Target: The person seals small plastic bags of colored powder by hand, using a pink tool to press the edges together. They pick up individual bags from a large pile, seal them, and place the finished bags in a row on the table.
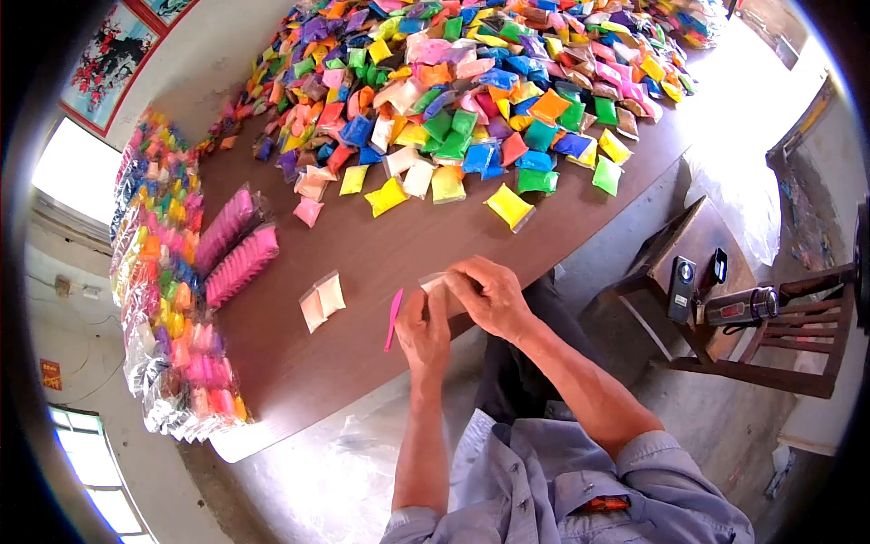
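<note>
My left hand and my right hand are close together over the near edge of the table, fingers pinched on a small pale packet. Most of that packet is hidden behind the fingers. Just left of my left hand lies a thin, flat bright pink strip, whose kind I cannot make out. Farther left, two pale peach packets in clear film lie side by side on the brown table.
A big heap of coloured packets covers the far side. Bundled packets line the left edge, beside two stacks of pink packets. To the right, a wooden stool carries a flask and a black device.
</note>
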`<move>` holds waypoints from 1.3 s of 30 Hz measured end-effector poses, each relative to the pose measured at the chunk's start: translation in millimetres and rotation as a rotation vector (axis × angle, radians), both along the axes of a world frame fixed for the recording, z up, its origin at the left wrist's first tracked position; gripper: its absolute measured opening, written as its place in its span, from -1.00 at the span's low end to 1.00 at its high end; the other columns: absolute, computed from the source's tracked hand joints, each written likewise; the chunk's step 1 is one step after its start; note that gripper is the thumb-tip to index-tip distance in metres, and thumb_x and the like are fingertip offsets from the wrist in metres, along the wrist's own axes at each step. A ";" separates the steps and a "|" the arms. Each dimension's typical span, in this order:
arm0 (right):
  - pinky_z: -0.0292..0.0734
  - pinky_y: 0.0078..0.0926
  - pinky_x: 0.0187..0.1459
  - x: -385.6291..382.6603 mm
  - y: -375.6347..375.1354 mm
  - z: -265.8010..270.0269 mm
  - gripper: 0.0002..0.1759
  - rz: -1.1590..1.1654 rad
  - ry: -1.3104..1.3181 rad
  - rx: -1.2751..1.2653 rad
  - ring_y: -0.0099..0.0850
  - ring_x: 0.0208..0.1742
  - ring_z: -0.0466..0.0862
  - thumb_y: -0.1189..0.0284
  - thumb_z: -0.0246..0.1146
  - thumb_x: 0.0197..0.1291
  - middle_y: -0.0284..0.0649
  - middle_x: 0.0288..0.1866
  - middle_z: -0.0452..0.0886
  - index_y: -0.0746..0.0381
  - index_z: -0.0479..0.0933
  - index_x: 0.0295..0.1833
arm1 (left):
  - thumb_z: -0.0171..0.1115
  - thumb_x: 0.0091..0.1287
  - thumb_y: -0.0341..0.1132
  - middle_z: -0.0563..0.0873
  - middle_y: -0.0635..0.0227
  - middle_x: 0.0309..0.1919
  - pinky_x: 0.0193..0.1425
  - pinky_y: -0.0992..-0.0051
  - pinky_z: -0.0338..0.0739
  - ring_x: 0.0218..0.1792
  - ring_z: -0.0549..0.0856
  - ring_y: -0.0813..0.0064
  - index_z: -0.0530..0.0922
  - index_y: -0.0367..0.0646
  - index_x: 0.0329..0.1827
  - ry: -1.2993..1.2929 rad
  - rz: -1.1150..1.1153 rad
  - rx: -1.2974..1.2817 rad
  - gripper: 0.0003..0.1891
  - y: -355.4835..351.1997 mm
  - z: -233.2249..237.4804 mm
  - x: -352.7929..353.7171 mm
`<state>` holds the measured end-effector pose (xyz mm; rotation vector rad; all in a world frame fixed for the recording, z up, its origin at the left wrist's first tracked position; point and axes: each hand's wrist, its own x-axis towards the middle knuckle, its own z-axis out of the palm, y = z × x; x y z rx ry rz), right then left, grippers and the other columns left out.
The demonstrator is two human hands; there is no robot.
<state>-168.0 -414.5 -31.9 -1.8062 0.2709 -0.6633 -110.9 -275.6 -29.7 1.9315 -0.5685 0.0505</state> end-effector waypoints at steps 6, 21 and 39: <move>0.66 -0.16 -0.14 2.1 2.0 2.2 -0.76 0.007 -0.020 -0.042 0.06 -0.14 0.77 0.32 0.31 0.55 0.01 -0.11 0.75 0.29 0.68 0.01 | 0.26 0.68 -0.25 0.55 0.37 -0.45 -0.30 0.38 0.38 -0.35 0.43 0.57 0.55 -0.30 -0.25 0.002 0.057 0.019 -0.68 2.5 -1.6 -2.3; 0.63 -0.09 -0.21 4.7 6.9 -5.5 -0.84 -0.044 -0.063 -0.082 0.07 -0.18 0.74 0.36 0.33 0.53 -0.04 -0.21 0.70 0.24 0.64 -0.07 | 0.28 0.65 -0.21 0.58 0.25 -0.51 -0.36 0.31 0.37 -0.44 0.45 0.46 0.60 -0.33 -0.25 -0.036 0.041 -0.043 -0.66 -3.9 -4.0 0.8; 0.66 -0.15 -0.22 6.4 6.0 -13.9 -0.74 -0.061 -0.057 -0.265 0.01 -0.26 0.77 0.25 0.27 0.59 0.02 -0.25 0.73 0.26 0.64 -0.01 | 0.28 0.68 -0.15 0.52 0.26 -0.56 -0.40 0.33 0.33 -0.48 0.40 0.51 0.63 -0.34 -0.28 -0.032 -0.002 -0.032 -0.59 -1.1 -8.2 1.6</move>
